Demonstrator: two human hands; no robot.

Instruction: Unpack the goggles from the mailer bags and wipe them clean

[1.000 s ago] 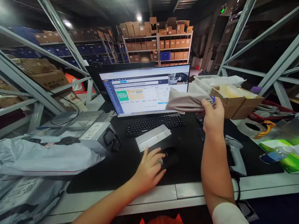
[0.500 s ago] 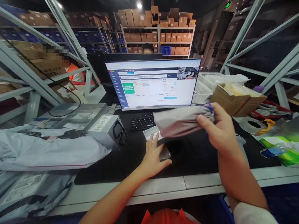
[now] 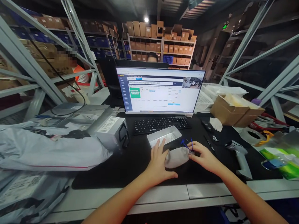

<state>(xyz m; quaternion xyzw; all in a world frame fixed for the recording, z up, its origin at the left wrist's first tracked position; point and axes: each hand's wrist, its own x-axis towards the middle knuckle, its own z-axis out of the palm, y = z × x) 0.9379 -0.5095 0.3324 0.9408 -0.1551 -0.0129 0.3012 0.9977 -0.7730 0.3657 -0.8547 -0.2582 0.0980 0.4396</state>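
Observation:
A grey drawstring pouch (image 3: 177, 158) with blue cords lies on the black desk mat, its gathered end toward the right. My right hand (image 3: 204, 158) pinches that gathered end between thumb and fingers. Spread beside the pouch's left end is my left hand (image 3: 158, 165), its fingers stretched and its thumb near the pouch's lower edge; whether it touches the pouch I cannot tell. Just beyond my left fingertips sits an open white box (image 3: 176, 133), its pale inside showing. Part of the box's near side is hidden by my left hand.
A black keyboard (image 3: 151, 124) lies below the monitor (image 3: 161, 90). To the right are a pen (image 3: 209, 144), a barcode scanner (image 3: 240, 158) and a tape roll (image 3: 252, 137). Bagged parcels (image 3: 53, 146) and a grey box (image 3: 114, 132) stand on the left. People sit beyond the desk.
The pouch has come down from in front of the monitor onto the mat, with my right hand still on its cord end. My left hand stays spread, slightly farther right. The view has shifted.

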